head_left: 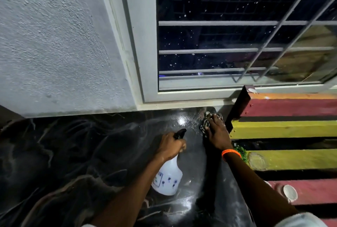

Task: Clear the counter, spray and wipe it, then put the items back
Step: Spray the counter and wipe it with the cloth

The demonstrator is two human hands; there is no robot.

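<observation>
The counter (91,153) is glossy black stone with pale veins, wet and shining near its far right corner. My left hand (170,145) grips the neck of a white spray bottle (168,179) with a black nozzle, tilted with the nozzle pointing toward the far wall. My right hand (216,133) presses flat on a black-and-white checked cloth (205,123) at the counter's far right corner, beside the slatted rack. An orange bead bracelet (230,153) sits on my right wrist.
A rack of red and yellow wooden slats (284,128) borders the counter on the right, with a glass (257,161), a white round thing (290,193) and green leaves (240,151) among the slats. A barred window (237,35) and a grey textured wall (54,44) stand behind.
</observation>
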